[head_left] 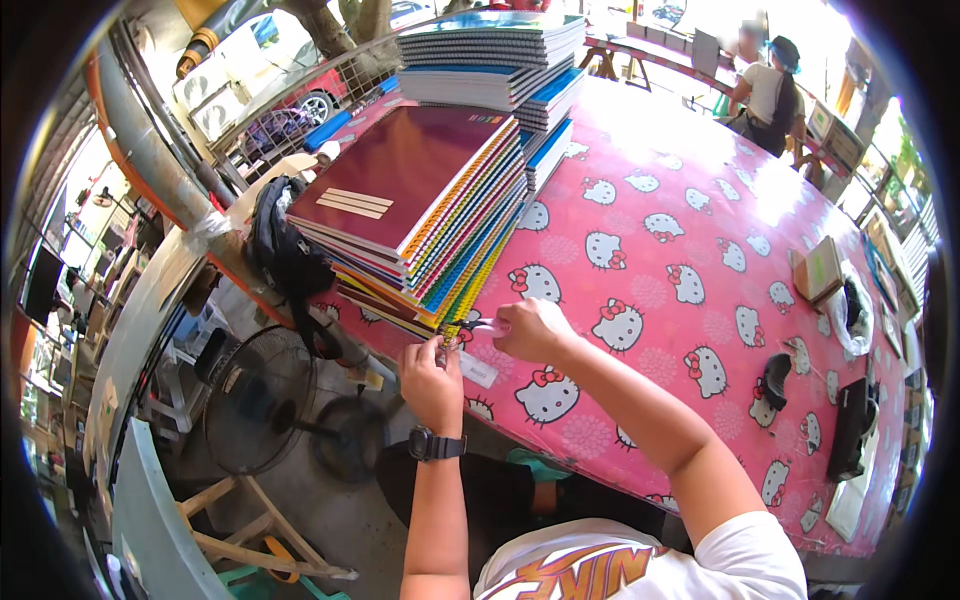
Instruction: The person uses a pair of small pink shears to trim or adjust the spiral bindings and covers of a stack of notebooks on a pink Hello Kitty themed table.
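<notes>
A tall stack of spiral notebooks (400, 190) with a maroon cover on top stands on the table, its coloured coils facing right. At the stack's lower near corner, my left hand (432, 385), with a dark watch on the wrist, has its fingers closed around a small yellowish piece (451, 335), perhaps a coil end. My right hand (535, 332) is closed on a small hand tool (487, 326) with a pale pink handle and dark tip. Its tip reaches toward my left fingertips. The tool's exact kind is too small to make out. A white paper label (477, 370) lies just below.
Behind the maroon-topped stack rise more spiral-bound books (490, 50). A black bag (285, 240) hangs at the pink table's (640, 290) left edge, above a standing fan (260, 400). Black items (852, 430) and a small box (818, 270) lie right. A person (772, 95) is far off.
</notes>
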A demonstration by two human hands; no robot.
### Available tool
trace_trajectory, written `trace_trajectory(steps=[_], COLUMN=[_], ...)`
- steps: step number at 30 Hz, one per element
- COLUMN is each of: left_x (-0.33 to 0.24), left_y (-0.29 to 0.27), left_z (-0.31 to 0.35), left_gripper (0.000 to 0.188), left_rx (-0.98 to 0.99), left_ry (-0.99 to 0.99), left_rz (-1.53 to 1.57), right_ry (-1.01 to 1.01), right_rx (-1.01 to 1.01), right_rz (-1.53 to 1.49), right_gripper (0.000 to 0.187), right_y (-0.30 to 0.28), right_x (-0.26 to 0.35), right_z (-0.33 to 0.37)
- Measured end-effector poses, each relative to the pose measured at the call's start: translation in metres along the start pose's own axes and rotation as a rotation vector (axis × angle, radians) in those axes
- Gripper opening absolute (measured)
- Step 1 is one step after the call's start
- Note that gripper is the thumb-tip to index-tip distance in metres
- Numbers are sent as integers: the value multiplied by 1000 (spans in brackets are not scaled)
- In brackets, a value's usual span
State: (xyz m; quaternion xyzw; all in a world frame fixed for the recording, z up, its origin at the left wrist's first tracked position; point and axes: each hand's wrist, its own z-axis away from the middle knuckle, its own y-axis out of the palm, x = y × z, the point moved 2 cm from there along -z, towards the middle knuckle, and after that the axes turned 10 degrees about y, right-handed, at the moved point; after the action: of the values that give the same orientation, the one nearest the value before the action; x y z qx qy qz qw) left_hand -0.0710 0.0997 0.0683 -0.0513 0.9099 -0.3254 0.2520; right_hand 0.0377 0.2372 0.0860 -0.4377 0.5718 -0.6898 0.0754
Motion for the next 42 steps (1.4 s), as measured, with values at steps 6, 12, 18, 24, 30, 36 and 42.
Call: trace_trajectory(steps=[6,12,18,24,30,36,42], left_x=[-6,11,3,1,18,30,8], left_y=[-1,7,20,14,7,-13,-10], left_z=[-4,8,32,32,52,56,37], left_gripper=[19,18,18,18,17,21,18], left_rx=[39,54,90,155,5,-135,-286], left_ry=[-64,-187,-283,-259,-412,-638,-577], left_rz=[81,222,367,402,624,957,971], right_ry=[-78,170,59,-71,36,-188,-116], right_rx=[-156,351,-413,-45,-14,-260,-226], right_rz=[111,27,390,-484,-524,-322,-346], right_gripper=[25,43,57,41,42,24,18], right_y=[-3,-17,-13,15,38,28,32], right_x=[-2,-20,-71,-14,37,44,42], right_z=[0,0,25,27,4,12,7])
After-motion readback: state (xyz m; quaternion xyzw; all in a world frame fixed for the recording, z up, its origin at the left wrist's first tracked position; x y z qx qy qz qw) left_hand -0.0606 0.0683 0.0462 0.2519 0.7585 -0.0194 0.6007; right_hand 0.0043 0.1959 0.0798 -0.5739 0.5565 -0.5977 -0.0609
